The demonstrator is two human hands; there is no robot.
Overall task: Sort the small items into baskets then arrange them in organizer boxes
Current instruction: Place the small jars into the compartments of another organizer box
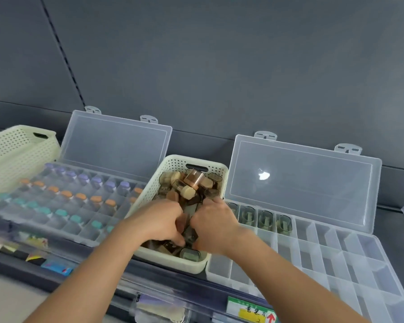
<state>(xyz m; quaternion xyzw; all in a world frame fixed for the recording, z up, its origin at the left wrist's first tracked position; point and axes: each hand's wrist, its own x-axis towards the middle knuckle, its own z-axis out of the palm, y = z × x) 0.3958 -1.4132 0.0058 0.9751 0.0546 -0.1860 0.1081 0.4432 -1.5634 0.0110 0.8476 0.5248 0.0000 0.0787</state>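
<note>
At the centre of the frame both hands are sunk into a cream perforated basket (221, 169) heaped with small items (191, 183) in brown, tan and dark clear plastic. The left hand (160, 221) and right hand (216, 228) meet knuckle to knuckle over the near half of the heap. Each grip is curled down among the pieces, but backs of hands and motion blur hide the fingertips, so I cannot tell what either one pinches. A brown piece (181, 223) shows in the gap between them.

Left of the basket lies an open organizer box (56, 206), its cells holding blurred vials with purple, orange and teal caps. At right, a second organizer box (313, 252), cut off by the lower right edge, holds four dark items (261, 219) in its far row. Another cream basket (16, 148) at upper left runs off the frame. A shelf label (250, 311) at the bottom is unreadable.
</note>
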